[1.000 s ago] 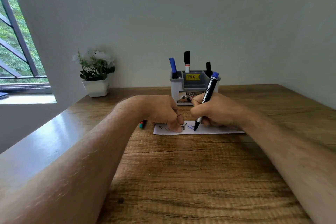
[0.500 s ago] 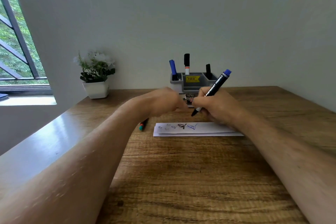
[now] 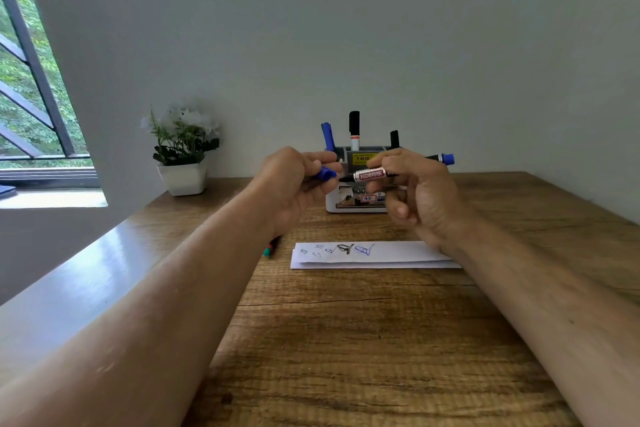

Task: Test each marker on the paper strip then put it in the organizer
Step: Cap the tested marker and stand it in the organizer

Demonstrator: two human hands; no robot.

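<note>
Both hands are lifting off the white paper strip (image 3: 374, 255), right hand (image 3: 420, 199) pinching the blue-ended black marker (image 3: 372, 174), left hand (image 3: 294, 184) gripping its blue cap (image 3: 325, 173). Three markers are standing in the grey organizer (image 3: 353, 206); another is waiting on the wooden counter (image 3: 346, 340).

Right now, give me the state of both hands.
Left hand: pinching the blue cap.
Right hand: gripping the uncapped marker.
</note>
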